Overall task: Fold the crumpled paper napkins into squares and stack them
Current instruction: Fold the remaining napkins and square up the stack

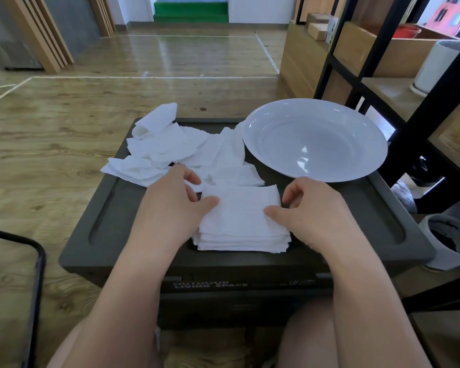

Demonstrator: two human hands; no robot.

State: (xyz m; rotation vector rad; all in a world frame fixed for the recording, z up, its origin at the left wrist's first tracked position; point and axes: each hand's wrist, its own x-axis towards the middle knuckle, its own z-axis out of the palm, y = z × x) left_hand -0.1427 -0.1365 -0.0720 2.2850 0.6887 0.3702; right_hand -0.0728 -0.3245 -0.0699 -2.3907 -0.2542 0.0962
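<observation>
Fig.: L hand [170, 200] and R hand [311, 208] are pinching opposite edges of the top napkin on the folded stack [242, 224], thumbs on top, fingers curled. Stack is sitting near front of dark box lid [112, 235]; crumpled napkins [168, 147] are lying behind it, beside white plate [316, 139].

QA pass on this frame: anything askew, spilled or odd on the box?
Mostly tidy. The folded stack has uneven lower edges, layers stepping out. One unfolded napkin in the loose pile overhangs the black box's far-left corner. The white plate looks intact.
</observation>
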